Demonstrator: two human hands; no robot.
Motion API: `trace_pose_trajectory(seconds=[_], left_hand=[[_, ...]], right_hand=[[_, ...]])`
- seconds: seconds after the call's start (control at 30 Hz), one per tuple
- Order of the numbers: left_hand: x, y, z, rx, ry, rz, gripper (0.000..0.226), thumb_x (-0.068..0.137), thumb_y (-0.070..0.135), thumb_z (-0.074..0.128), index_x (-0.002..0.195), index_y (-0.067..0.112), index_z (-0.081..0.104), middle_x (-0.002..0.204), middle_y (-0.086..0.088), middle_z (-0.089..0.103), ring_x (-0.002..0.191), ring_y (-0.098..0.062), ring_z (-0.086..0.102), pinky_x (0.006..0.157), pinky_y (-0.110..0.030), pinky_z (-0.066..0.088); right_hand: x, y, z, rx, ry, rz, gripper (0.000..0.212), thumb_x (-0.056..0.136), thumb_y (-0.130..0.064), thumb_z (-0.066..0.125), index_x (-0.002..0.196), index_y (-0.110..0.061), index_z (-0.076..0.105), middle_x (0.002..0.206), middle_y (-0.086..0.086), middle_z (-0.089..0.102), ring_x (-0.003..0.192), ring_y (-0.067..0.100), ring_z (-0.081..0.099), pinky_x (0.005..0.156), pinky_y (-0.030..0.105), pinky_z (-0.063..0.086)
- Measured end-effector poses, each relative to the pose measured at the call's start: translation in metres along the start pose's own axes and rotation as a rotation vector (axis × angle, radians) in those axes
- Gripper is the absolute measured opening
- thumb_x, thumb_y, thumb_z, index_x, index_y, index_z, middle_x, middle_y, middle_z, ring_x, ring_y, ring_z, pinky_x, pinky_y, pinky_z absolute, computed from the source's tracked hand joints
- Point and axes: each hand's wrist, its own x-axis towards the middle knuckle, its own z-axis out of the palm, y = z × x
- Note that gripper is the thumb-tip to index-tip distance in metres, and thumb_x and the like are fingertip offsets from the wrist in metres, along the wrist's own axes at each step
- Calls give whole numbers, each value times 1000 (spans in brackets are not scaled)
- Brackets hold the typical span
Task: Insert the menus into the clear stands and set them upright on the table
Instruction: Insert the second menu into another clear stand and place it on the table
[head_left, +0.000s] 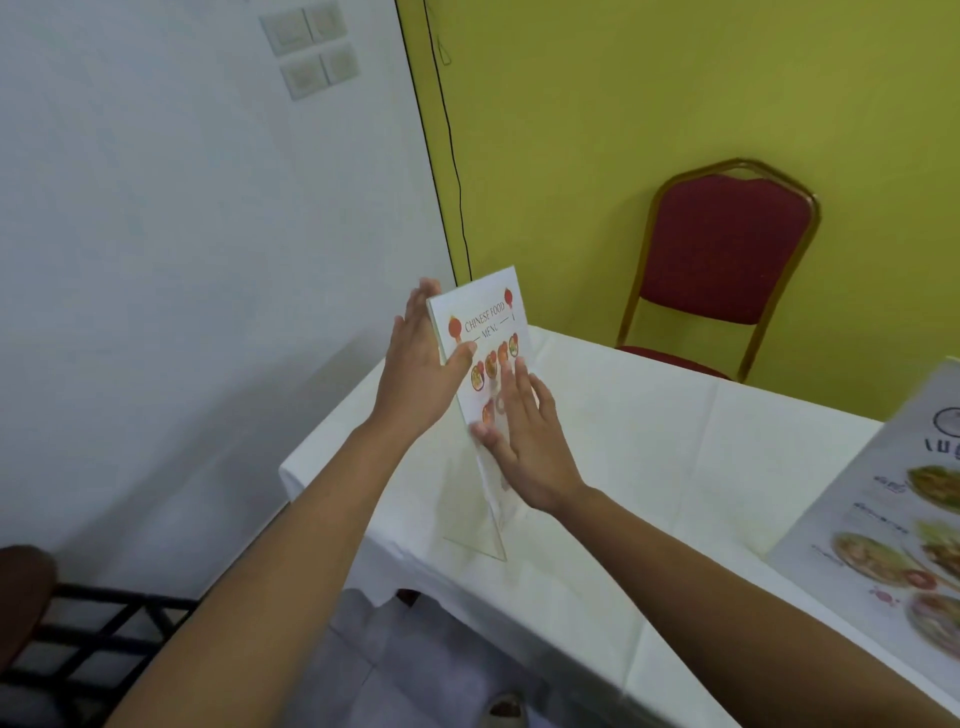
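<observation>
A white "Chinese Food Menu" sheet (485, 317) sticks up out of a clear acrylic stand (480, 525) that rests upright on the white tablecloth (649, 467). My left hand (423, 364) grips the menu's upper left edge, thumb on the front and fingers behind it. My right hand (524, 441) lies flat with fingers spread against the front face of the stand, lower down. The menu's lower part sits between the clear panels and is partly hidden by my right hand.
A second menu with food photos (893, 525) stands at the right edge of the table. A red padded chair with a gold frame (722, 260) stands behind the table by the yellow wall. A dark metal frame (88, 639) is at the lower left, beyond the table's left edge.
</observation>
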Motion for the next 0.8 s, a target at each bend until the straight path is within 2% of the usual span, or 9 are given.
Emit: trace_pose_trajectory(seconds=[0.1,0.2,0.27,0.33,0.43,0.5,0.6,0.7,0.8], left_hand=[[5,-6,-1,3,-13,31,75,95,20,55,154,10,10,160,-7,19,149,-27,15,121,-49,11],[8,-17,-3,34,1,35,77,95,26,57,154,13,10,162,-4,15,150,-19,9,120,-42,5],[6,-26,-5,33,49,36,75,93,31,61,153,16,19,163,1,14,143,-1,2,117,-37,6],[2,-35,-7,11,104,30,72,90,36,64,151,20,28,161,5,19,142,2,7,116,-39,14],[-2,-43,-11,-21,123,-18,76,88,38,66,151,23,26,160,4,24,147,-19,23,113,-49,33],[-1,-48,-14,-14,110,-37,76,89,38,65,152,22,25,160,2,26,146,-22,27,111,-50,37],[5,-55,-19,-78,63,-107,67,93,36,60,149,26,25,152,-3,40,136,-26,45,101,-52,47],[7,-51,-14,-188,91,-152,61,94,30,58,146,31,26,135,4,55,112,-13,61,79,-31,59],[9,-41,-2,-314,84,-176,71,90,22,64,147,33,22,128,9,56,104,-3,59,69,-11,49]], right_hand=[[22,8,-1,152,38,135,85,89,-75,21,156,-29,-6,154,-27,-23,139,-6,-29,116,32,-6],[42,19,4,269,-22,379,110,74,-86,35,155,-28,-9,164,-6,-12,149,20,-13,117,50,2],[49,23,10,361,-29,464,121,65,-88,48,155,-27,-6,165,-1,-2,150,27,-6,117,54,6],[55,24,15,436,-14,500,126,58,-87,58,154,-25,4,161,1,19,148,32,7,117,57,14],[60,26,18,485,29,505,115,52,-83,68,142,-31,20,145,-1,43,140,30,29,113,50,23],[60,31,17,559,62,482,97,51,-74,78,125,-32,32,131,-5,56,129,26,48,109,49,35],[54,33,15,678,84,444,87,55,-51,90,122,-31,39,119,-6,65,114,21,63,87,51,56],[50,26,12,663,142,417,91,54,-48,92,125,-34,37,113,-13,68,105,13,67,81,45,60],[43,20,6,606,212,464,110,50,-58,89,137,-30,28,115,-11,67,106,16,67,75,41,61]])
